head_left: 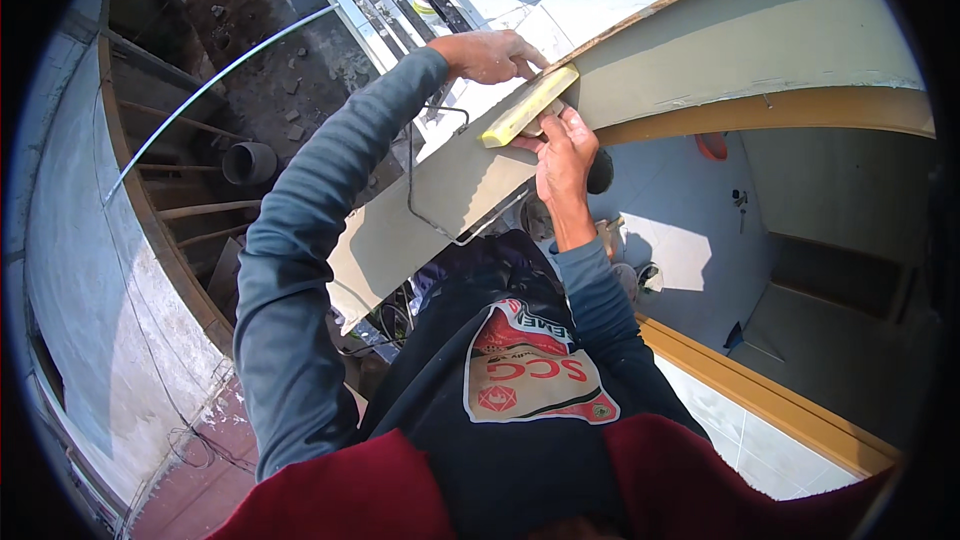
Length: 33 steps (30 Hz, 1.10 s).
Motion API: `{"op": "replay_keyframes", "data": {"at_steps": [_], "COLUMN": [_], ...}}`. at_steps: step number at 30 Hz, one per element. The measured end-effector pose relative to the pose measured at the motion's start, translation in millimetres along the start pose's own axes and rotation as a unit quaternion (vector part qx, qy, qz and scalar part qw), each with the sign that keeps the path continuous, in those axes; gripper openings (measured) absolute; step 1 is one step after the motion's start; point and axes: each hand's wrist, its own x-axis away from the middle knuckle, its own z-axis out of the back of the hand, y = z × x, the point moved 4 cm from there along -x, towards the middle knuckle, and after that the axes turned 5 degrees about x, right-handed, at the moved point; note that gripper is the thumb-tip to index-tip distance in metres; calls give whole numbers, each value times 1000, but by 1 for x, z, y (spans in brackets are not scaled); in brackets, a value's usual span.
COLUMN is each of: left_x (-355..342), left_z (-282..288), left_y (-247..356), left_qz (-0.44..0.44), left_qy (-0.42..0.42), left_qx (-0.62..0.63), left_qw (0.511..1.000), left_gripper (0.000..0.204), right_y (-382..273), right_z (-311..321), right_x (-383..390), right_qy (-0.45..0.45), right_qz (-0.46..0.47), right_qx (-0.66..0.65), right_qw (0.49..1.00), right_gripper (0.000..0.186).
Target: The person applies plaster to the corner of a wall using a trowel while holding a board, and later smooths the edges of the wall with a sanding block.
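Observation:
My right hand (567, 155) is closed round the handle of a yellow plastering float (530, 108). The float's long block lies against a grey plastered band (700, 58), near the band's upper edge. My left hand (490, 56) is just beyond the float, its fingers bent down at a thin wooden strip (690, 2) running along that edge. Its fingertips are partly hidden, and I cannot make out what they grip. Below the float, the band goes on toward the lower left, with damp and dry patches showing.
A bent metal rod (412, 180) crosses in front of the band near my left forearm. Beneath the band on the right is a tiled floor (650, 210) beside an orange-brown frame (760, 395). Left lie a curved wall (110, 270), a grey bucket (249, 163) and rubble-strewn ground.

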Motion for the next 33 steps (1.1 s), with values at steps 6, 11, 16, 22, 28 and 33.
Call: {"op": "replay_keyframes", "data": {"at_steps": [6, 11, 16, 22, 28, 33], "left_x": [-8, -13, -7, 18, 63, 84], "left_z": [1, 3, -3, -22, -22, -30], "left_y": [-10, -14, -23, -51, -43, -52], "left_qz": [-19, -22, 27, 42, 89, 43], "left_qy": [26, 13, 29, 50, 35, 37], "left_qx": [6, 26, 24, 47, -62, -27], "left_qw": [999, 999, 999, 997, 993, 998], "left_gripper": [70, 69, 62, 58, 36, 25], "right_y": [-66, -163, -204, -139, -110, -96], "right_z": [-13, -12, 24, 53, 22, 19], "right_x": [9, 17, 56, 54, 53, 48], "right_qy": [13, -12, -31, -17, -69, -84], "right_qz": [79, 208, 242, 124, 9, -32], "right_qx": [5, -67, 37, 124, 178, 232], "right_qw": [997, 976, 969, 984, 982, 968], "right_gripper": [30, 34, 40, 43, 45, 40]}}
